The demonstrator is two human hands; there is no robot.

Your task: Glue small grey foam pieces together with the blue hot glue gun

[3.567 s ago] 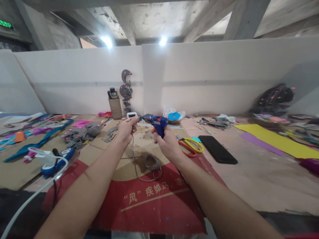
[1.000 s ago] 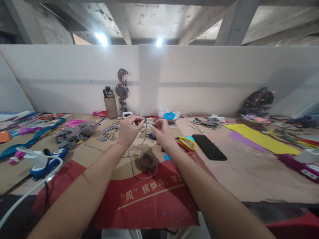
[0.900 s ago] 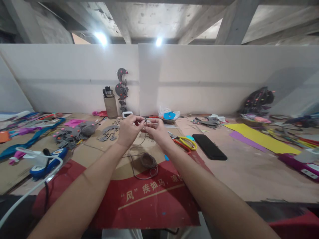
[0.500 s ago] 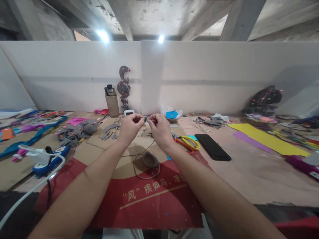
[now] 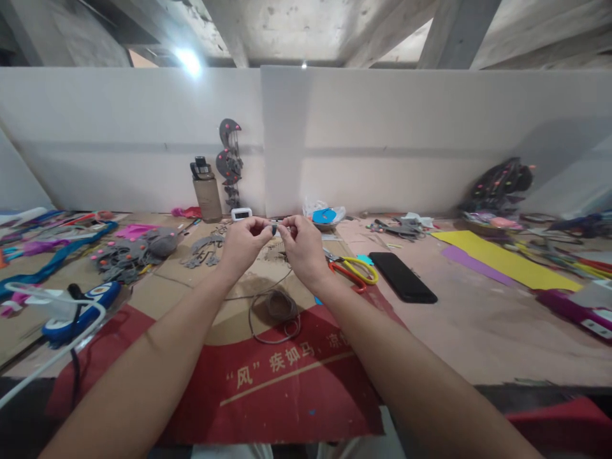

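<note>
Fingers of the L hand point(image 5: 243, 250) are pinching a small dark-grey piece point(image 5: 274, 229) at clock ctr; the R hand point(image 5: 305, 250) is pressing its fingertips together just beside it, can't tell on what. Thin grey coiled cord point(image 5: 283, 318) is lying at 6 o'clock, red-and-yellow-handled scissors point(image 5: 354, 261) at 4, translucent brown bottle point(image 5: 207, 199) w/ black lid at 10.
</note>
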